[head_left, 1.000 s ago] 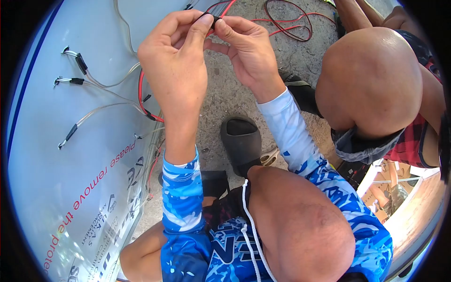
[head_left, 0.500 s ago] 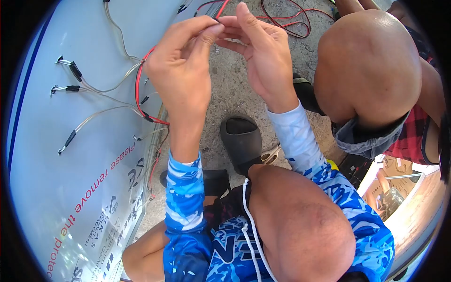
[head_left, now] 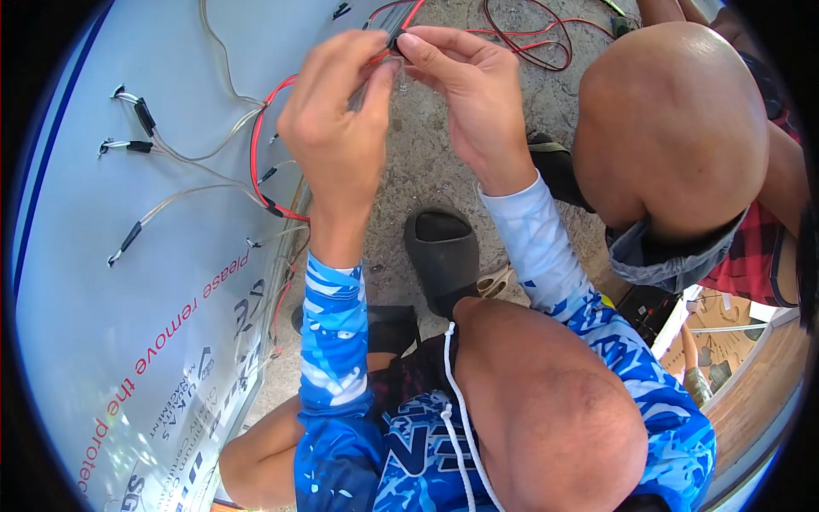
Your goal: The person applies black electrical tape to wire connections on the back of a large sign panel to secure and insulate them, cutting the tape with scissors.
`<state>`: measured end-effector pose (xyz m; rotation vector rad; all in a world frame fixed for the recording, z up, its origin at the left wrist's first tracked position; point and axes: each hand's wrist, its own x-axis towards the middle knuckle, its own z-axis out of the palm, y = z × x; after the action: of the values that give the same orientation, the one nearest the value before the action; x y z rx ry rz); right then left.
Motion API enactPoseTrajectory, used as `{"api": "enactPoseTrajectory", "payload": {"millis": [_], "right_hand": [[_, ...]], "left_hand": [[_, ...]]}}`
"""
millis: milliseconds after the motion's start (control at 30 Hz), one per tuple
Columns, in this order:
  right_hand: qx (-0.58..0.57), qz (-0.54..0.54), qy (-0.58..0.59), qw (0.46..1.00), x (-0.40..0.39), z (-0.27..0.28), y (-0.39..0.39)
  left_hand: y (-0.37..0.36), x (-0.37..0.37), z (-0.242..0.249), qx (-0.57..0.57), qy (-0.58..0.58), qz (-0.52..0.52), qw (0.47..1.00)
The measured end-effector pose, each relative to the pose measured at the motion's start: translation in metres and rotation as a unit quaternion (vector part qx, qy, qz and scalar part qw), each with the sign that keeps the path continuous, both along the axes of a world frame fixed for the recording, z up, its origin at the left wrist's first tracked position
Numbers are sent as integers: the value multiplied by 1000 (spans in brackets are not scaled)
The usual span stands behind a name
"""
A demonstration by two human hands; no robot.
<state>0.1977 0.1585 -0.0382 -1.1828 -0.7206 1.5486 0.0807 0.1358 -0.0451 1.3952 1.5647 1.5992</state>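
My left hand (head_left: 337,128) is closed, its thumb and fingers pinching a red wire (head_left: 415,12) beside the panel's upper edge. My right hand (head_left: 476,98) meets it from the right, thumb and forefinger pressed together on a short piece of black tape (head_left: 395,40) at the wire. Part of the wire and tape is hidden behind my fingers. Both hands are raised above the concrete floor, fingertips almost touching.
On the left lies a large white panel (head_left: 77,324) with printed film, taped pale leads (head_left: 175,158) and a red cable (head_left: 254,154). A wire coil (head_left: 563,55) and scissors (head_left: 493,282) lie on the floor. Another person's knee (head_left: 670,136) is close on the right.
My right thumb has come down from its raised position, and it now pinches the black tape with the forefinger. My left hand has shifted slightly; its fingers stay closed.
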Motion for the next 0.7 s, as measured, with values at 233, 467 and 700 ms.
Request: {"api": "enactPoseTrajectory", "payload": {"millis": [233,467,700], "right_hand": [[88,2,-39,995,-2,-4,-3],[55,-56,-14,997,-16,-10,-10],[40,-136,-87,986,-22,-7,-7]], "left_hand": [[6,-6,2,14,130,22,991],[2,-9,6,-3,71,-8,997],[4,-12,8,8,64,-17,998]]}}
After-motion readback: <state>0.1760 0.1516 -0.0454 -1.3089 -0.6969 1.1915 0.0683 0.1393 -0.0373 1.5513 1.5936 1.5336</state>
